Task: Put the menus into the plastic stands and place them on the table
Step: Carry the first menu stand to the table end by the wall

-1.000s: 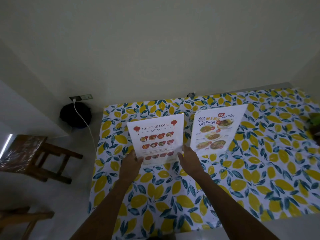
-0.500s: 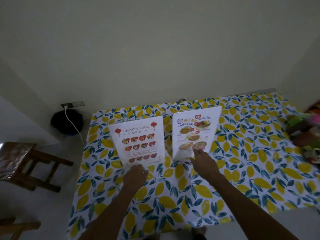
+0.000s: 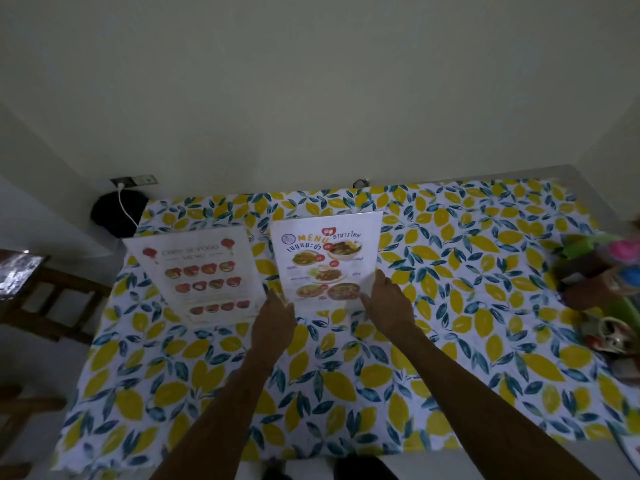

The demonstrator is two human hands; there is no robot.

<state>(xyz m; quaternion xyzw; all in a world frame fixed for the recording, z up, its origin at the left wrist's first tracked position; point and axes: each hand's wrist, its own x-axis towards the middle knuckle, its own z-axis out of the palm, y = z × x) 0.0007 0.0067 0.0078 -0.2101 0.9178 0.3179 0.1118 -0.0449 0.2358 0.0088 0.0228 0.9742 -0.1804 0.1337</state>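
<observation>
I saw 2 menus standing up on the lemon tablecloth (image 3: 346,375), side by side. The Chinese food menu (image 3: 201,275) stood alone on the left w/ no hand on it. My left hand (image 3: 273,323) and right hand (image 3: 388,306) were on the bottom corners of the Thai menu (image 3: 325,258), fingers spread, not clamped shut. I think the plastic stand is light, stiff and slippy, so hold it low by the edges & don't tip it.
</observation>
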